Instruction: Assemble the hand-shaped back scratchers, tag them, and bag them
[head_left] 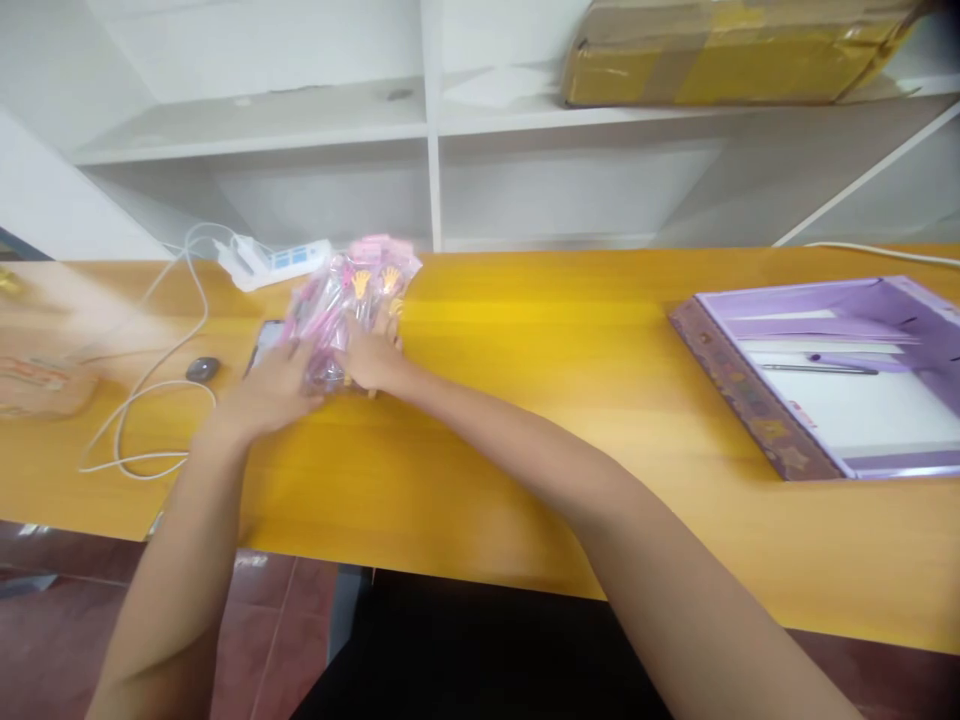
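Observation:
A pile of clear plastic packets with pink headers and small yellow hand-shaped pieces [360,285] lies on the wooden table, left of the middle. My left hand [281,390] is at the pile's near left side, its fingers on the packets. From the right, my right hand [373,355] grips the pile's near right edge, thumb towards the middle. Both hands are blurred, and some fingertips are lost among the shiny plastic. A phone [268,338] shows partly just behind my left hand.
A white power strip [277,262] with cables stands behind the pile. A dark computer mouse [202,369] and a looped white cable [124,440] lie to the left. At the right sits an open purple box [757,390] holding papers and a pen. A taped carton [742,55] rests on the shelf.

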